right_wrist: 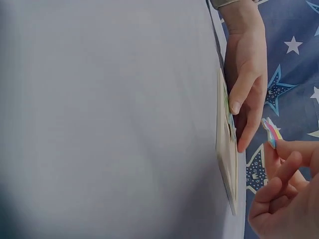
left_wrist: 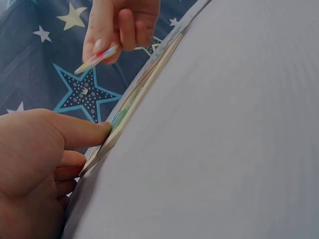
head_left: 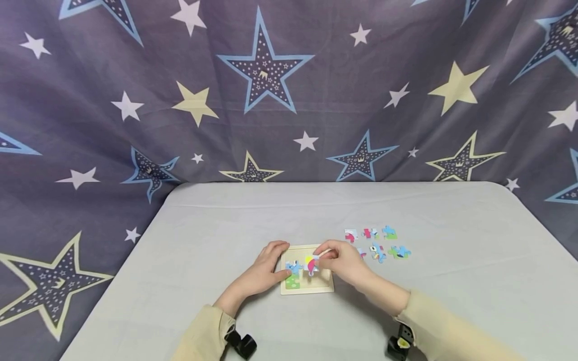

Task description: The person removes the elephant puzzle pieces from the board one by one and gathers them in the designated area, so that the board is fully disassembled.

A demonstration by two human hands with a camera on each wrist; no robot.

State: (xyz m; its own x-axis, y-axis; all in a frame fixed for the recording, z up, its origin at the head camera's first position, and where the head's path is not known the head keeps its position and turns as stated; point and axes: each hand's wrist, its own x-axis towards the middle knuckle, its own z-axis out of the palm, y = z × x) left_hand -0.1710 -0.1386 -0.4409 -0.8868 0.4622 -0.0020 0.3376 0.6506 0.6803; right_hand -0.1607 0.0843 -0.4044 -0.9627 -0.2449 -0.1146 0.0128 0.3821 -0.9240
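Note:
A small wooden puzzle tray (head_left: 311, 291) lies on the table, with a few pieces set in its left side, a blue one (head_left: 294, 266) above a green one (head_left: 292, 282). My left hand (head_left: 262, 273) holds the tray by its left edge, thumb over the top and the other fingers along the outer side. Between thumb and fingertip, my right hand (head_left: 346, 263) pinches a jigsaw piece (head_left: 311, 264) coloured pink, yellow and white. In the left wrist view that piece (left_wrist: 95, 60) is raised above the tray, apart from it.
Several loose jigsaw pieces lie in two rows right of the tray, among them a blue-green piece (head_left: 400, 252) and a pink-white one (head_left: 350, 235). My right hand partly covers one. A pale cloth covers the table (head_left: 235, 215); a starry curtain (head_left: 325, 90) hangs behind.

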